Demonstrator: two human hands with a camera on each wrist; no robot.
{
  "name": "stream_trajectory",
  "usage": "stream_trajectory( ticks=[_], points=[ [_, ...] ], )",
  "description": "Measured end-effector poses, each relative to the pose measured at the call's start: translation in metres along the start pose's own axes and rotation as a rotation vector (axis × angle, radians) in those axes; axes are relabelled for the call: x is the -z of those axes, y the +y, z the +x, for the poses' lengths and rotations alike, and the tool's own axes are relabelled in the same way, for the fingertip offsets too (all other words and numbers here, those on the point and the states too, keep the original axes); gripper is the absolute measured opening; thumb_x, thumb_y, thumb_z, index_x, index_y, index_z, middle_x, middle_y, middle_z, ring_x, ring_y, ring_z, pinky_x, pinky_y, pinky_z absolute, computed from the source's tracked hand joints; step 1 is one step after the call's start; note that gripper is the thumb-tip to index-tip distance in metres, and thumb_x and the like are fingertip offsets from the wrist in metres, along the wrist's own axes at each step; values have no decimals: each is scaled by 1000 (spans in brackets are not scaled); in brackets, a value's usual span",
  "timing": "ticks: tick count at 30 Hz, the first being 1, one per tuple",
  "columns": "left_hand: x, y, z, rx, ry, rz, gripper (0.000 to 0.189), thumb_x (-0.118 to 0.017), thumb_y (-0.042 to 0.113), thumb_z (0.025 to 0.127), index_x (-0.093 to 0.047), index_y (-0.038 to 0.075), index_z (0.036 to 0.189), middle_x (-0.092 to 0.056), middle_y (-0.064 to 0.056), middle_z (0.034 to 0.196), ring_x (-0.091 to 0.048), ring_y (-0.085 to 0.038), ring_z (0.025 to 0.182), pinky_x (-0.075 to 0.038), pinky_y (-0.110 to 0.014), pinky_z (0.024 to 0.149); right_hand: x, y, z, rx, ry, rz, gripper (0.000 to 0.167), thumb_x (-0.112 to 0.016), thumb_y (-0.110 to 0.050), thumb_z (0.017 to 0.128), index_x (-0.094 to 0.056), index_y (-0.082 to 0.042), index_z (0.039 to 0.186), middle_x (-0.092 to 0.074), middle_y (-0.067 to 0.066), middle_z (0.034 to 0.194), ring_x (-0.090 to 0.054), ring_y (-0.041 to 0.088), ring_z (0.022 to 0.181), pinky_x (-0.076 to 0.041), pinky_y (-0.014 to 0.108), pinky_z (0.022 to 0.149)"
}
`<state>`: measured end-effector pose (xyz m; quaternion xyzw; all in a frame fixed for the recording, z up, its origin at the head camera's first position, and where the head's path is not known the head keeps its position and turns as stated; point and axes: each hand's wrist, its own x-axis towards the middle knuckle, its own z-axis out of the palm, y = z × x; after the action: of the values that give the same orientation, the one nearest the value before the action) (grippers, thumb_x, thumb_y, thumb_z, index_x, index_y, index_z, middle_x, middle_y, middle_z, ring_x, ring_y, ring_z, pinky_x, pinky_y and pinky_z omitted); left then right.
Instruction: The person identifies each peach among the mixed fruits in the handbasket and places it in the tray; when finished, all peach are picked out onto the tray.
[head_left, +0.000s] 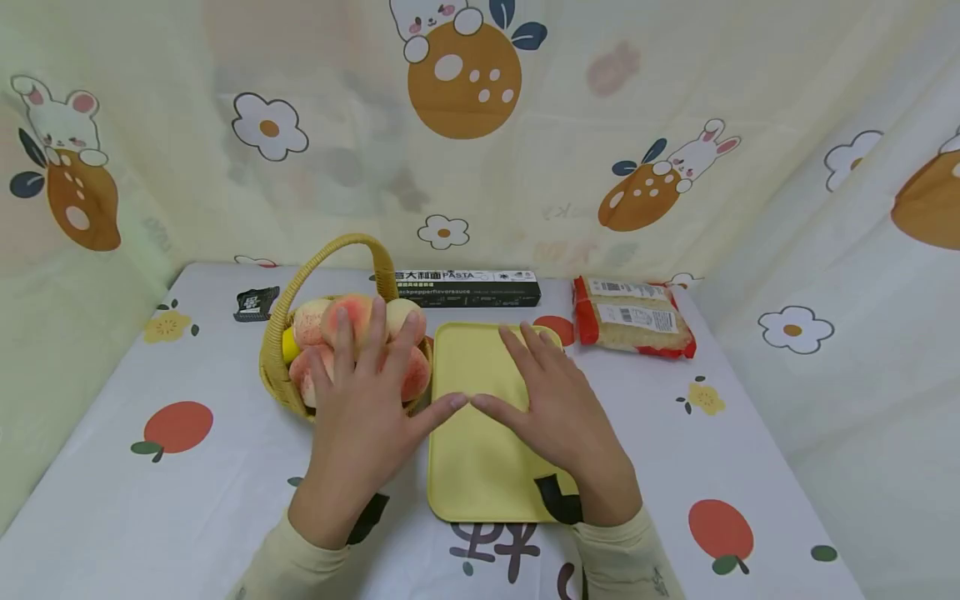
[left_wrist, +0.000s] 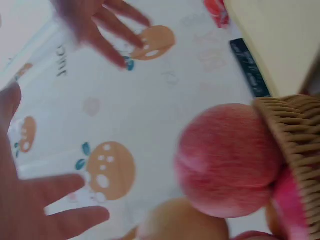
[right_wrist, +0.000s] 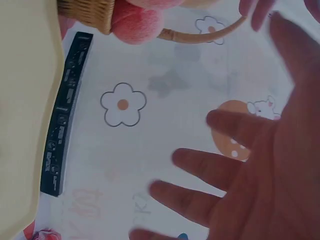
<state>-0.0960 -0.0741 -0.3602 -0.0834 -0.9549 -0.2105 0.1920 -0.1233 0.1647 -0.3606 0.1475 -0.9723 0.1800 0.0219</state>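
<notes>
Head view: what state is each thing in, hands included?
Left hand: fingers spread, holding nothing
Right hand: fingers spread, holding nothing
Basket: upright, filled
Peaches: heaped in the basket
Tray: flat, partly hidden
Pasta box: lying lengthwise, no opening visible
Red pack: lying flat, no opening visible
Black packet: lying down, seal unclear
Yellow thing: in basket, mostly hidden

Basket (head_left: 276, 368) left of tray (head_left: 480, 467)

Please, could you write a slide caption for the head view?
Left hand and right hand, fingers spread, seen against a basket of peaches and a yellow tray.
</notes>
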Motion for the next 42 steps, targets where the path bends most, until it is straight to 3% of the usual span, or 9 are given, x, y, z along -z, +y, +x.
stream_trajectory(
  ticks=[6,10,14,18,23,27,32,36,42],
  points=[
    [17,5,-8,-199,406,-108,47,-79,43,90,-77,6,119,-78,-12,116,-72,-32,103,-60,-50,90,6,-4,-16,17,190,-2,54,-75,-48,95,-72,-9,132,-76,11,127,-72,29,111,-63,51,93],
    [30,5,-18,-228,474,-200,23,-76,29,93,-76,7,87,-71,-5,76,-60,-18,65,-53,-30,56,7,-4,-28,65,298,20,27,-81,-36,93,-78,-10,99,-77,3,90,-66,17,77,-60,33,68],
    [37,-5,-25,-197,535,-371,28,-74,21,94,-65,7,72,-57,-1,61,-48,-12,55,-43,-18,49,4,0,-34,117,351,25,27,-84,-28,90,-68,-15,73,-55,-6,63,-46,8,59,-42,22,53],
    [44,-26,-27,-72,666,-528,27,-73,7,91,-60,-2,69,-55,3,61,-44,-5,56,-37,-12,51,-1,3,-37,134,357,14,36,-84,-26,89,-60,-17,64,-42,-9,56,-34,5,52,-30,20,48],
    [54,-60,-26,291,744,-564,19,-71,7,96,-67,-10,89,-57,23,75,-46,3,62,-37,-11,56,-4,5,-38,142,359,12,31,-85,-25,89,-64,-16,68,-49,-8,58,-39,5,55,-36,19,49],
    [54,-96,-22,606,611,-447,31,-66,31,103,-74,3,116,-68,14,100,-55,6,75,-43,-6,60,-7,6,-38,157,366,21,19,-85,-25,89,-72,-14,79,-61,-5,67,-47,5,61,-46,19,54],
    [40,-134,-17,896,209,-470,61,-55,53,105,-50,26,159,-49,-4,164,-68,-18,126,-54,-8,67,-11,8,-37,173,386,37,20,-86,-24,88,-78,-9,99,-70,0,78,-53,8,63,-49,20,55],
    [19,-149,-12,939,0,-555,71,-49,52,107,-27,29,169,-27,-4,176,-39,-35,156,-62,-18,69,-13,10,-35,193,399,65,24,-85,-23,89,-78,-9,107,-72,2,82,-55,9,63,-49,19,55],
    [-2,-154,-9,912,-109,-639,70,-41,44,109,-13,26,172,-21,-13,177,-40,-43,154,-67,-43,85,-16,11,-33,206,383,82,27,-82,-23,91,-77,-10,113,-73,3,86,-56,10,64,-48,18,55]
  ],
)
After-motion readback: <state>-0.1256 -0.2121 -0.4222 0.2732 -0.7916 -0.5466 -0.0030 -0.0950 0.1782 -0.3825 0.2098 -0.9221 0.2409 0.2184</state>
